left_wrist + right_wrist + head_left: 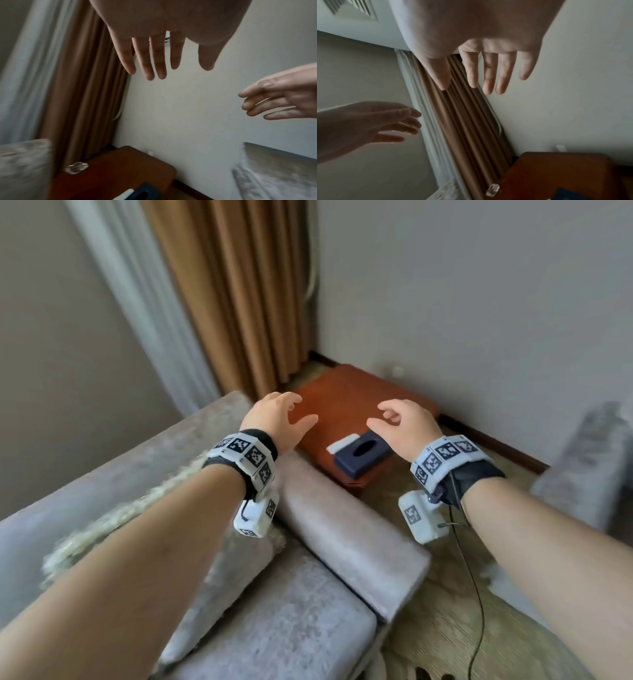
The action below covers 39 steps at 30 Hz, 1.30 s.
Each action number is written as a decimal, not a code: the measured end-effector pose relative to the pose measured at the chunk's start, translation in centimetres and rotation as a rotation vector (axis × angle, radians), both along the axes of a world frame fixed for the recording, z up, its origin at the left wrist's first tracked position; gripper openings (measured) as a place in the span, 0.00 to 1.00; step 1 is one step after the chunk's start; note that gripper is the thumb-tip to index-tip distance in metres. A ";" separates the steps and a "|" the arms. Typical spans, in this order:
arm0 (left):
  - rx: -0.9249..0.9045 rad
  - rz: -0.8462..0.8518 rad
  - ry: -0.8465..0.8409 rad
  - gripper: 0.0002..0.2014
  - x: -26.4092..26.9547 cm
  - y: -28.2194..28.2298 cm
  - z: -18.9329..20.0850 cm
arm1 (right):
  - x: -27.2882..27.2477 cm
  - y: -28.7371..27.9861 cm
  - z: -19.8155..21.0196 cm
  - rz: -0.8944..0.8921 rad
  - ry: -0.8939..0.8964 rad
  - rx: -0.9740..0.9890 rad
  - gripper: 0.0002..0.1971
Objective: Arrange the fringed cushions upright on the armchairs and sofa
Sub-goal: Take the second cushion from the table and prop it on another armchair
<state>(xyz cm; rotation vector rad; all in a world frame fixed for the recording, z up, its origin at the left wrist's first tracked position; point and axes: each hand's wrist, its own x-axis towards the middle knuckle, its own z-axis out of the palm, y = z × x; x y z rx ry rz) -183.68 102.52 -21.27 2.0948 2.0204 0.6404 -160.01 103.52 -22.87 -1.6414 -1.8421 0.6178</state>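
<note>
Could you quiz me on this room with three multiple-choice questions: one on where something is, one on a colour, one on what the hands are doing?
1. Where does the tissue box sit?
A. on the wooden side table
B. on the armchair seat
C. on the floor

2. What colour is the tissue box?
A. red
B. dark blue
C. yellow

3. What are the left hand and right hand doing?
A. both gripping a cushion
B. one holding the curtain
C. both open, holding nothing

Answers: 1 A, the box rests near the table's front edge. 2 B, its top and sides look navy. 3 C, the wrist views show spread fingers with only wall and curtain behind them.
</note>
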 end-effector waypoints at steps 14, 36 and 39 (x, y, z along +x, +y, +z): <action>-0.083 -0.650 0.065 0.26 45.0 3.1 1.9 | 39.3 -10.5 2.7 -0.595 -0.017 -0.028 0.24; -0.019 -1.761 0.154 0.27 109.2 -15.6 0.7 | 83.1 -37.8 1.1 -1.679 0.079 -0.108 0.19; -0.031 -1.953 0.141 0.27 115.4 -22.1 0.4 | 84.7 -43.5 0.9 -1.876 0.105 -0.158 0.20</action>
